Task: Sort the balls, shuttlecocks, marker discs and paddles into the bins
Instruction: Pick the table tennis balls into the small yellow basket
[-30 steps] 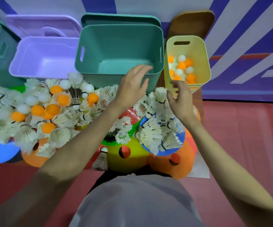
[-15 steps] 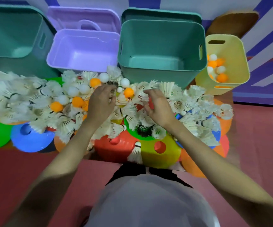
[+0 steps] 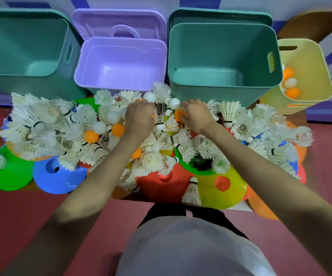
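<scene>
Ball-picking step: left hand (image 3: 140,116) and right hand (image 3: 196,114) both curl down into the pile, each apparently gripping an orange ball (image 3: 179,114), contents mostly hidden; next likely carry right to the yellow bin (image 3: 320,56).

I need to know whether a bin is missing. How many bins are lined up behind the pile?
4: a teal bin far left, a purple bin beside it, a second teal bin right of centre, and a yellow bin far right holding balls. Any beyond the frame would be hidden.
</scene>
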The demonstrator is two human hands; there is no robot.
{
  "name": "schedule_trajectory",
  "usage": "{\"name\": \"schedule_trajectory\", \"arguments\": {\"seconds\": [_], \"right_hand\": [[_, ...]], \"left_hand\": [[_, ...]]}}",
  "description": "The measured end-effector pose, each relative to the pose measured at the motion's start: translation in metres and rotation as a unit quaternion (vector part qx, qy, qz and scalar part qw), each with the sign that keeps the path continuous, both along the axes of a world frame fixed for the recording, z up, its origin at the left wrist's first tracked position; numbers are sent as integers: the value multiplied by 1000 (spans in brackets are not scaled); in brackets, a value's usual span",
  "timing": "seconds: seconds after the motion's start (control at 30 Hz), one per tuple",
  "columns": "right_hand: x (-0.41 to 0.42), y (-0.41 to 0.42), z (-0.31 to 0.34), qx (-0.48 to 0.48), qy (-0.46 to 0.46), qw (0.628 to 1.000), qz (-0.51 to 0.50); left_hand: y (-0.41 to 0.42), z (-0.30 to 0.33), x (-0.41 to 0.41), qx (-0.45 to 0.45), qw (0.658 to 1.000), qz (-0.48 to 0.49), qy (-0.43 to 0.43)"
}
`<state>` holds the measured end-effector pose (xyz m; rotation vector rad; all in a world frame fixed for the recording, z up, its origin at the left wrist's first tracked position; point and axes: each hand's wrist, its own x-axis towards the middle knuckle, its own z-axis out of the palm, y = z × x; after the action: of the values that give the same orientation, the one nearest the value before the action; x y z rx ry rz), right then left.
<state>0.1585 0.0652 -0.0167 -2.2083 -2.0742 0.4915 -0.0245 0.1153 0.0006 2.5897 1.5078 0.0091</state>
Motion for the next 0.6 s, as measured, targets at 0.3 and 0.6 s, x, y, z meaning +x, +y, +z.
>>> {"name": "schedule_trajectory", "arguments": {"seconds": [0.3,0.6], "right_hand": [[-9,14,-7,-37,-13,999,-14],[9,-2,4,51,64,996,-34]], "left_hand": [[0,15,11,-1,990,-20,142],[0,19,10,14,999,15,-49]]}}
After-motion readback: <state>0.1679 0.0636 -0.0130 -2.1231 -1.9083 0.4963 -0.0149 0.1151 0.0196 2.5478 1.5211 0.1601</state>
